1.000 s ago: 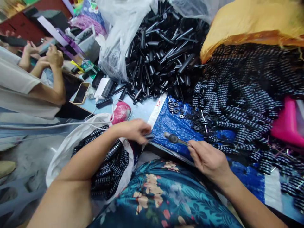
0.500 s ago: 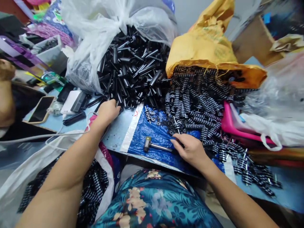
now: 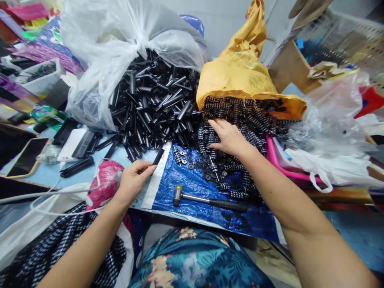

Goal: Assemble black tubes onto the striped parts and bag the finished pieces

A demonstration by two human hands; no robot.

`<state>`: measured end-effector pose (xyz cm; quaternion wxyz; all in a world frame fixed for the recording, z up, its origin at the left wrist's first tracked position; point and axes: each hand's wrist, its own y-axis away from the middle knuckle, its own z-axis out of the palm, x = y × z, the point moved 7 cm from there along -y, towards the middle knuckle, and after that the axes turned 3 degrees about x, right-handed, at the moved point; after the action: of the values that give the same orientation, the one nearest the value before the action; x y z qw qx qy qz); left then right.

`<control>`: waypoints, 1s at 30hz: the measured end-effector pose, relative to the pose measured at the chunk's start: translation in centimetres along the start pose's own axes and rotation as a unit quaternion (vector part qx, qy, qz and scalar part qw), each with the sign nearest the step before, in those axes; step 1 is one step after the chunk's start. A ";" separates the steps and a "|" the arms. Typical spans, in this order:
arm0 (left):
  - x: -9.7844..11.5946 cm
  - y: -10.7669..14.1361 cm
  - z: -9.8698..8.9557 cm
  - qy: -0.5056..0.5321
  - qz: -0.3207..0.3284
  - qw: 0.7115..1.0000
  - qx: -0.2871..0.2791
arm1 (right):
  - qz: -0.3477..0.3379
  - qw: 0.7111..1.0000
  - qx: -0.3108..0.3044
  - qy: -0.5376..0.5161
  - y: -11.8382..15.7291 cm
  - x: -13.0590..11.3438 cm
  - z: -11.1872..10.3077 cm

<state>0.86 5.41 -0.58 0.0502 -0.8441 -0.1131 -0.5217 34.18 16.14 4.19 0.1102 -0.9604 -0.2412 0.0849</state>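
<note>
My left hand (image 3: 136,179) grips one black tube (image 3: 158,157) between thumb and fingers. My right hand (image 3: 225,137), fingers spread, touches the pile of ridged rollers (image 3: 252,138). The hammer (image 3: 207,201) lies below my right hand, on the blue sheet (image 3: 171,176). Loose black tubes (image 3: 147,108) lie beyond my left hand.

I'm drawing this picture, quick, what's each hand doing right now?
Left hand: closed, holding a black tube.
Right hand: open, on the patterned rollers.
</note>
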 end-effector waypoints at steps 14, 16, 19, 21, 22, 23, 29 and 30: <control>2.0 3.0 6.0 0.262 -0.117 0.949 -0.133 | 0.288 0.546 -0.014 -0.787 13.1 -12.0 5.2; 2.3 3.7 6.9 0.307 -0.147 0.932 -0.127 | 0.327 0.517 -0.010 -0.791 13.3 -12.3 5.2; 2.4 5.3 7.9 0.350 -0.171 0.914 -0.112 | 0.314 0.539 0.014 -0.781 13.5 -12.1 4.1; 2.5 6.8 9.3 0.374 -0.197 0.894 -0.149 | 0.290 0.555 0.026 -0.779 13.7 -12.1 3.4; 2.8 7.5 10.1 0.379 -0.211 0.883 -0.180 | 0.281 0.556 0.031 -0.781 13.8 -12.2 3.3; 3.1 8.2 10.9 0.382 -0.223 0.872 -0.209 | 0.276 0.552 0.037 -0.786 13.8 -12.3 3.3; 4.6 8.9 12.0 0.375 -0.237 0.864 -0.238 | 0.251 0.624 0.093 -0.735 14.2 -12.0 3.4; 4.7 8.8 11.8 0.365 -0.230 0.869 -0.242 | 0.232 0.667 0.103 -0.700 14.4 -11.8 3.1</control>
<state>15.29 -0.03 -1.48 -0.2391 -0.5296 -0.1480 -0.8003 29.66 -1.43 -1.11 -0.0165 -0.6261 -0.0066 0.7796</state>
